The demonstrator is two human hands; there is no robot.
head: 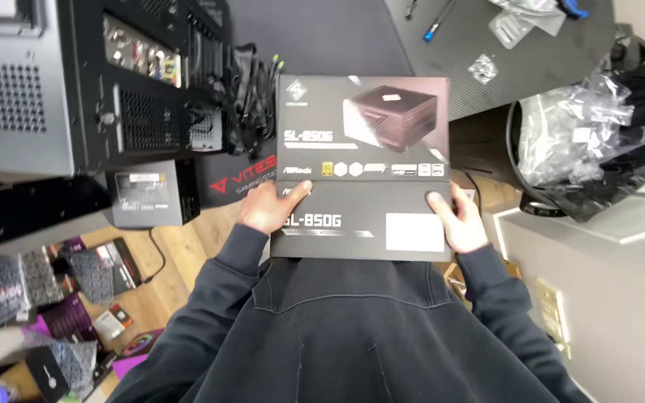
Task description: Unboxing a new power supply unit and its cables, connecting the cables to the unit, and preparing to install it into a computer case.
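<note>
I hold a dark grey cardboard box (363,138) with a picture of a black power supply on its top face, pressed against my dark sweatshirt. My left hand (269,207) grips its left lower edge, thumb on the front face. My right hand (458,219) grips the right lower edge beside a white label, thumb on the front face too.
An open black computer case (147,75) lies at the upper left with a bundle of black cables (251,82) beside it. A small black power supply (151,195) sits on the wood floor. Several packages (54,298) lie lower left. A black bin (599,127) holds plastic bags.
</note>
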